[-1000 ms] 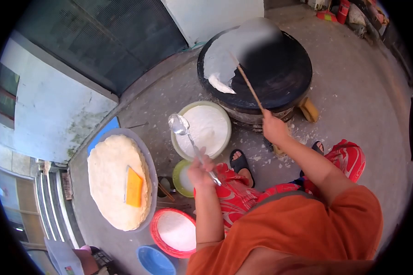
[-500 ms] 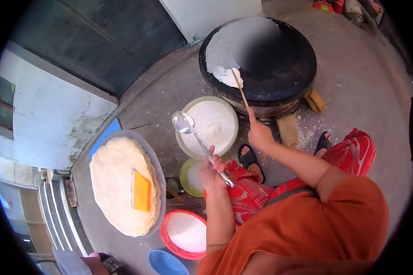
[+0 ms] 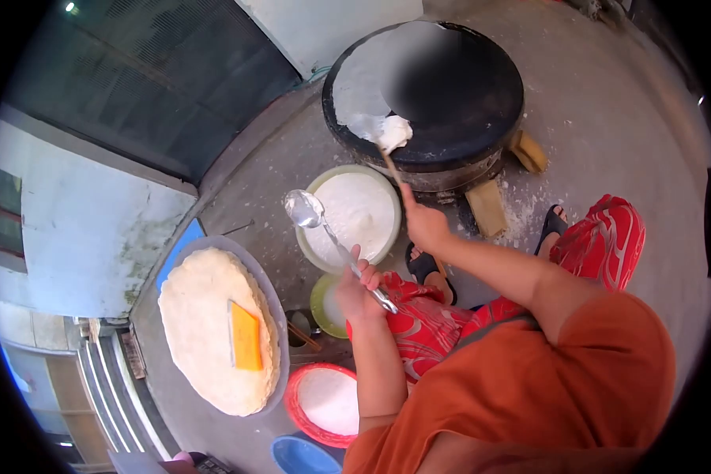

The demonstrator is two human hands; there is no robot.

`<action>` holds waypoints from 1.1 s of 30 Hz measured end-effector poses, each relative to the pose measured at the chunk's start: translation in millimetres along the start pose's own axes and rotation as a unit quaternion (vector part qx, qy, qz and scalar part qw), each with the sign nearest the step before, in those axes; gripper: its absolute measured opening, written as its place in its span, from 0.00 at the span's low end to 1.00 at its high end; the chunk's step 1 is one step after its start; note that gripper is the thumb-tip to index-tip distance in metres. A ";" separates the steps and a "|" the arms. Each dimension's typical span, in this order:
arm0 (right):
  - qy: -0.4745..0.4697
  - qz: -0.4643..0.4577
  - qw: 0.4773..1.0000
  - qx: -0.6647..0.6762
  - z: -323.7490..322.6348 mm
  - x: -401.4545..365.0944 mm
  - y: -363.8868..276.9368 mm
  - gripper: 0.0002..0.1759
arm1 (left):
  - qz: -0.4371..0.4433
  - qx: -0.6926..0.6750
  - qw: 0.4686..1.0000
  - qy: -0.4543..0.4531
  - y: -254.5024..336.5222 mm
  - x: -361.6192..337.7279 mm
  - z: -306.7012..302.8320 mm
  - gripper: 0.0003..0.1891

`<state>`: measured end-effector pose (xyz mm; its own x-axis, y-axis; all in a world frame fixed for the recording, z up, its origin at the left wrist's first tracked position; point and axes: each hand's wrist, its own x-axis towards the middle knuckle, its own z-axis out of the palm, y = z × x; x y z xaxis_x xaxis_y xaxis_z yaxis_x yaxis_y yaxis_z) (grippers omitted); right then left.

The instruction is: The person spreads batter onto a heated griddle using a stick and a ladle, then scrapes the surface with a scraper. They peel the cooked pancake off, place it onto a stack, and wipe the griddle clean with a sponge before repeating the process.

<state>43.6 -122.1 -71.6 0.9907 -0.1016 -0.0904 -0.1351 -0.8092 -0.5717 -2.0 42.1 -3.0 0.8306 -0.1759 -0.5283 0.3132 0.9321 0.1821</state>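
My left hand (image 3: 357,291) grips the handle of a metal ladle (image 3: 304,210), its bowl held up over a wide basin (image 3: 321,262) of white batter or dough. In my right hand (image 3: 428,229) is a thin wooden stick (image 3: 393,169). The stick's far end reaches the near edge of a round black griddle (image 3: 482,95), touching or very close to a soft white lump (image 3: 396,133). A thin white layer (image 3: 355,88) covers the griddle's left side. A blurred grey patch hides part of its middle.
At left, a stack of pale flat rounds (image 3: 201,332) lies on a grey tray (image 3: 281,351), topped by an orange scraper (image 3: 247,340). Nearby stand a green bowl (image 3: 319,306), a red basin (image 3: 294,404) and a blue basin (image 3: 304,458). Yellowish blocks (image 3: 486,208) sit by the griddle.
The white lump has shifted a little right along the griddle's near edge. The stick's tip has come down toward me, to the lump's lower left. The ladle stays raised; the view has shifted slightly.
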 end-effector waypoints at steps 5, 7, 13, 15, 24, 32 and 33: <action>0.034 0.052 0.995 -0.075 4.8 22.4 26.2 0.34 | -0.010 0.000 1.000 0.003 2.1 -0.4 -0.4 0.16; 0.005 0.092 0.996 -0.015 -20.6 -5.6 34.8 0.35 | 0.000 0.022 1.000 0.011 1.7 1.2 0.6 0.16; 0.073 -0.052 0.993 -0.082 11.5 7.3 42.2 0.40 | 0.025 0.045 0.999 0.006 -2.8 3.7 2.0 0.16; 0.053 0.073 0.993 -0.081 -1.8 16.7 49.8 0.39 | 0.000 0.028 1.000 -0.001 -0.9 3.0 1.4 0.17; 0.049 -0.040 0.979 -0.192 -1.8 -16.2 66.1 0.38 | 0.020 0.071 0.997 0.006 -8.2 2.6 7.2 0.17; 0.076 0.074 0.983 -0.149 -56.9 -36.6 106.4 0.38 | -0.009 0.052 0.999 0.001 -10.3 4.7 10.7 0.17; 0.076 0.038 0.983 -0.164 -55.6 -36.6 111.3 0.38 | -0.010 0.054 0.998 0.003 -12.1 5.1 10.9 0.17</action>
<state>-6.8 -240.6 -86.5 0.9723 -0.2331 0.0143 -0.2206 -0.9365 -0.2725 3.5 26.4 1.2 0.8211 -0.1923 -0.5374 0.3779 0.8887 0.2595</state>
